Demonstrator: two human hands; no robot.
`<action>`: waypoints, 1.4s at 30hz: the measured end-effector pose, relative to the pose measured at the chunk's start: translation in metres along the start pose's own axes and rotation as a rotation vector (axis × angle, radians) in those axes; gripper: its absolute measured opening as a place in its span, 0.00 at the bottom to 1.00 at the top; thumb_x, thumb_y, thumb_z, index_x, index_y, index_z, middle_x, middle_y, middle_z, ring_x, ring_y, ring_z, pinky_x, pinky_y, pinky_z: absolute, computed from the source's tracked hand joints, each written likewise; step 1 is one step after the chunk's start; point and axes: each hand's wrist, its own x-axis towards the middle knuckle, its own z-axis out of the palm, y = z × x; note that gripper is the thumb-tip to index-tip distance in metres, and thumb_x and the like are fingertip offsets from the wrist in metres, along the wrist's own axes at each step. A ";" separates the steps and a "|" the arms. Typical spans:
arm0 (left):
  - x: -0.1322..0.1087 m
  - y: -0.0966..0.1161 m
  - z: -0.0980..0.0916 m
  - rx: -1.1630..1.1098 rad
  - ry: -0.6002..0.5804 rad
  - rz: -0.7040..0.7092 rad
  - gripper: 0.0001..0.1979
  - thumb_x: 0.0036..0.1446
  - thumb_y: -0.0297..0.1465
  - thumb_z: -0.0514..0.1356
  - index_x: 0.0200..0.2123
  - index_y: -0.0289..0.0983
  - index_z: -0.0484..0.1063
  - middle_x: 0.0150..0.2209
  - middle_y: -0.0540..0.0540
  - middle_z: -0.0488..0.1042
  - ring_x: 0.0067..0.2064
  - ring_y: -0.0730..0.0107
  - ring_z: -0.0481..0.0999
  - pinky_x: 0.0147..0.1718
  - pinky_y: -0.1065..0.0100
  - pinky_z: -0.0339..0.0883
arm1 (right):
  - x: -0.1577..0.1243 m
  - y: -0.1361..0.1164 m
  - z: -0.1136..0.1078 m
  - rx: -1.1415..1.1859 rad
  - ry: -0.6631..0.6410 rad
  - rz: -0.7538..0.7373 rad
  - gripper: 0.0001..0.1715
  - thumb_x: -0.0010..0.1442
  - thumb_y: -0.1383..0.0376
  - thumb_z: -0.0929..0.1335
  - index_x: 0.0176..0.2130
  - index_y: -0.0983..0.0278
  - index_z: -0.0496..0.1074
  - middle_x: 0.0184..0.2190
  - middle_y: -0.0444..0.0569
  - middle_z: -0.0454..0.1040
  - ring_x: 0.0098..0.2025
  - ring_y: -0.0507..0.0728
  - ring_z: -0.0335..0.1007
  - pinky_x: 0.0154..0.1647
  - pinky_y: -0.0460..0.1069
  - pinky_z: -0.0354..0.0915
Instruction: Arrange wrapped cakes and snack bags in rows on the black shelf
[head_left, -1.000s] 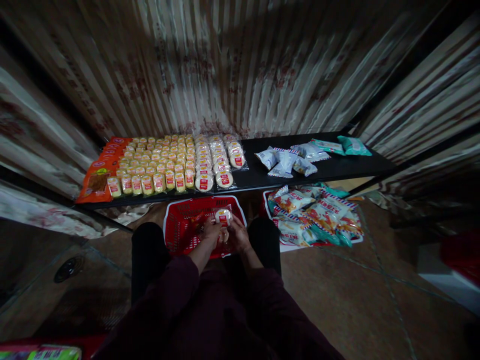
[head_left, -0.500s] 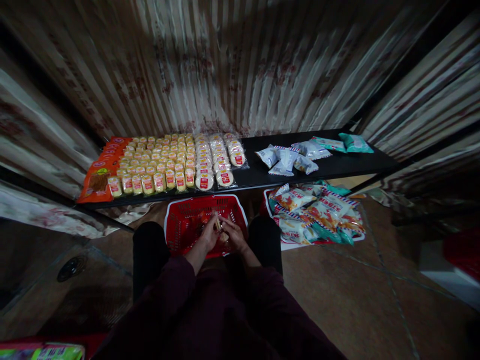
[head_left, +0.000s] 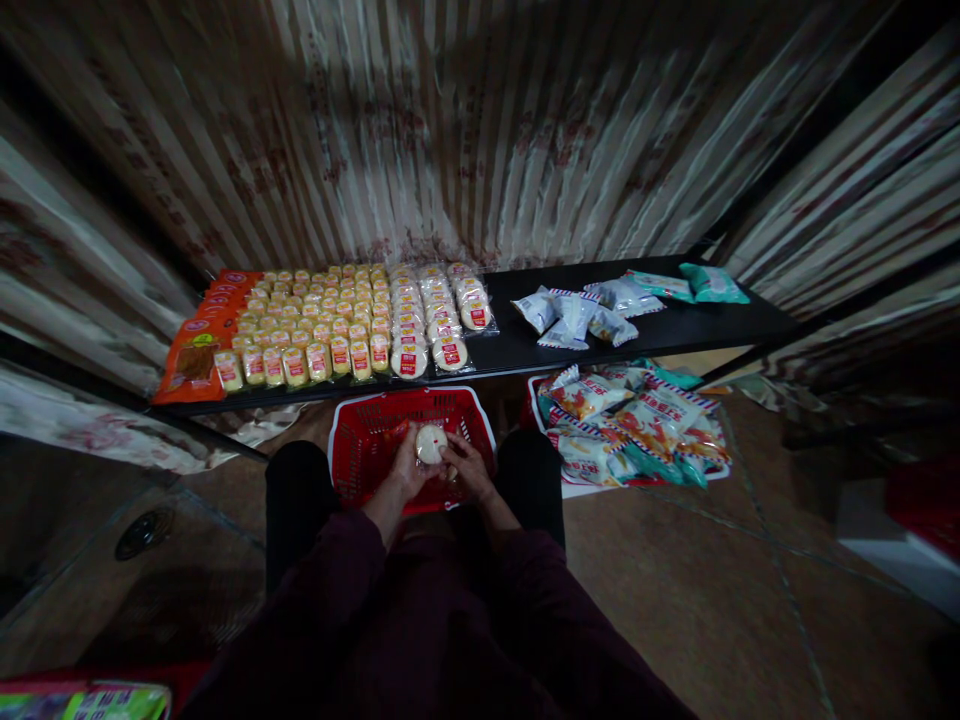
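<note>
Over the red basket (head_left: 346, 470) between my knees, I hold a round white packaged cake (head_left: 430, 444), its flat face turned up. My left hand (head_left: 406, 466) grips it from the left side. My right hand (head_left: 466, 468) has its fingertips on the cake's right edge. Below my right fingers a small tan item (head_left: 451, 474) partly shows; I cannot tell what it is. Similar round cakes (head_left: 409, 360) in clear wrappers with red labels stand in overlapping rows on the black shelf (head_left: 507, 350) ahead.
Left on the shelf are rows of small yellow wrapped cakes (head_left: 296, 368) and orange packets (head_left: 196, 358). White-blue bags (head_left: 574, 318) and teal packets (head_left: 712, 284) lie to the right. Beside my right knee, a second basket (head_left: 534, 402) is heaped with snack bags (head_left: 600, 400).
The round cake has been turned from edge-on to flat, its face now showing upward. My hands have shifted slightly around it, above the basket.
</note>
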 end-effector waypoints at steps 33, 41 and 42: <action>0.008 -0.024 0.011 0.433 0.004 0.315 0.08 0.47 0.21 0.62 0.32 0.38 0.74 0.34 0.47 0.76 0.35 0.69 0.74 0.38 0.69 0.66 | 0.000 -0.003 -0.005 -0.054 0.043 -0.062 0.29 0.46 0.43 0.70 0.41 0.58 0.76 0.42 0.47 0.79 0.44 0.60 0.74 0.45 0.52 0.69; 0.025 -0.022 0.009 0.603 0.232 0.405 0.12 0.42 0.17 0.65 0.22 0.38 0.66 0.25 0.50 0.72 0.37 0.66 0.75 0.45 0.64 0.64 | -0.009 -0.011 -0.001 -0.189 0.077 -0.160 0.35 0.38 0.42 0.73 0.40 0.62 0.76 0.40 0.51 0.79 0.47 0.63 0.72 0.48 0.54 0.67; 0.023 -0.020 0.008 0.616 0.257 0.398 0.11 0.44 0.18 0.64 0.23 0.38 0.67 0.26 0.50 0.73 0.38 0.66 0.76 0.45 0.64 0.64 | -0.011 -0.014 0.000 -0.208 0.090 -0.157 0.37 0.38 0.41 0.73 0.40 0.63 0.76 0.38 0.51 0.79 0.44 0.63 0.73 0.45 0.54 0.68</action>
